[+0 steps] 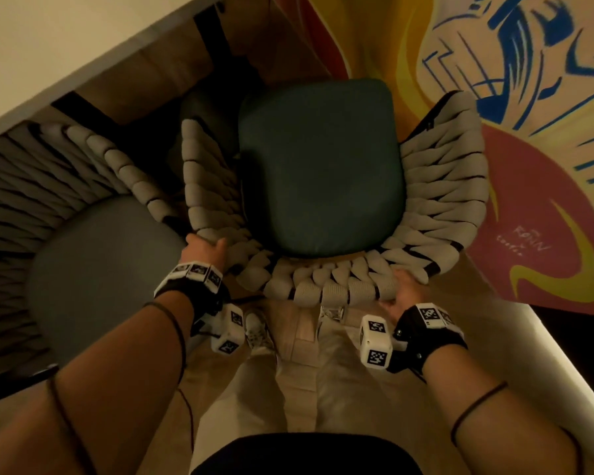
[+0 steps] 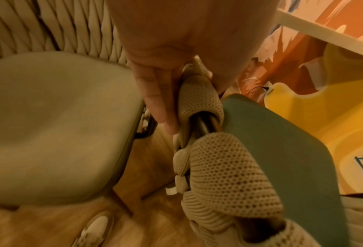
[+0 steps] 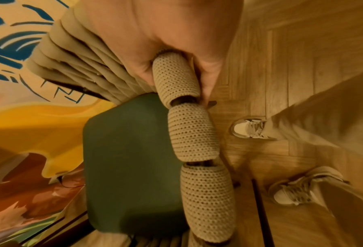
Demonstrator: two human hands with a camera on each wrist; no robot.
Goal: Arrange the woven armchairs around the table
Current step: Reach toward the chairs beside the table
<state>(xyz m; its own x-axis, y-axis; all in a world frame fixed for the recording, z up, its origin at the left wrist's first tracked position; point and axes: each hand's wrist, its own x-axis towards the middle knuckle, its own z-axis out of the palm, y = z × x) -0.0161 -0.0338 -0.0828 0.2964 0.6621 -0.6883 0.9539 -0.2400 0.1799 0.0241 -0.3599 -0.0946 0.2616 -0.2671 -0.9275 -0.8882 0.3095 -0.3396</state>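
A woven armchair with beige rope wrapping and a dark green seat cushion stands right in front of me, facing the white table at the upper left. My left hand grips the rear left part of its wrapped rim. My right hand grips the rear right part of the same rim. A second woven armchair with a grey cushion sits close on the left, almost touching the first.
A painted mural wall runs close along the right side of the chair. Wooden floor lies under my feet. Dark table legs show under the table top.
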